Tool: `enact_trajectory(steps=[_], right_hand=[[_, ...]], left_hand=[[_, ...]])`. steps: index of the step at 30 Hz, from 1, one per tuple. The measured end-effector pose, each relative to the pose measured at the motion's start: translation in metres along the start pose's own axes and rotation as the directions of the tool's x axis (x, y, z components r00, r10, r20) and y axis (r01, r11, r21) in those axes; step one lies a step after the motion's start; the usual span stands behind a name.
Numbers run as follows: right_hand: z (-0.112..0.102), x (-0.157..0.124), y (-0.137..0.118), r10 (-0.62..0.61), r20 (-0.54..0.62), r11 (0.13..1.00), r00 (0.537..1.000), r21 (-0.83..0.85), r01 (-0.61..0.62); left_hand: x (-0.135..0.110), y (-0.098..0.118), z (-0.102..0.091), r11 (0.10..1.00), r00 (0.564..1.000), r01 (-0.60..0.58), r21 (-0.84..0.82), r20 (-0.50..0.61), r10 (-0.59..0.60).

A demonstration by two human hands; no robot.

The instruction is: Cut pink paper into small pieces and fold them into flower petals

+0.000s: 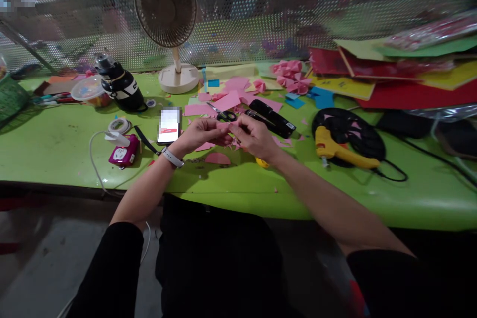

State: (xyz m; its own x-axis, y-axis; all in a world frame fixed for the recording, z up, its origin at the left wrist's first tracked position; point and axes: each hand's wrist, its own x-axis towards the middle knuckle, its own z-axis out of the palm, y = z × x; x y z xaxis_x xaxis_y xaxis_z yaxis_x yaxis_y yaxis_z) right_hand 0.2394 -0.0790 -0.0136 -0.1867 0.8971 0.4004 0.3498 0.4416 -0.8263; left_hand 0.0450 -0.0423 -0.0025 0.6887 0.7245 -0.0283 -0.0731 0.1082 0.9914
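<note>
Over the green table [238, 179], my left hand [203, 133] and my right hand [255, 134] meet with fingertips pinched on a small piece of pink paper [231, 124]. The fingers hide most of it, so its shape cannot be made out. Just beyond the hands lie scissors [225, 116] with black handles and a black stapler [274, 119]. Pink paper sheets [227, 101] and scraps spread behind and under the hands. A pink half-circle of paper [217, 158] rests nearer the table's front edge. Folded pink paper shapes [291, 75] are heaped farther back.
Left of the hands are a phone [169, 126], a magenta device [124, 152] with a white cable, tape [119, 125], a black bottle [121, 84] and a fan [178, 78]. Rightward, a yellow glue gun [343, 153] lies on a black round tray [367, 131], with coloured sheets [406, 92] behind.
</note>
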Motion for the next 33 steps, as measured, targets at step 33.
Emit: enact_trajectory(steps=[33], right_hand=[[-0.005, 0.003, -0.003, 0.191, 0.092, 0.959, 0.977, 0.197, -0.206]], left_hand=[[0.000, 0.004, -0.004, 0.993, 0.994, 0.013, 0.119, -0.105, 0.000]])
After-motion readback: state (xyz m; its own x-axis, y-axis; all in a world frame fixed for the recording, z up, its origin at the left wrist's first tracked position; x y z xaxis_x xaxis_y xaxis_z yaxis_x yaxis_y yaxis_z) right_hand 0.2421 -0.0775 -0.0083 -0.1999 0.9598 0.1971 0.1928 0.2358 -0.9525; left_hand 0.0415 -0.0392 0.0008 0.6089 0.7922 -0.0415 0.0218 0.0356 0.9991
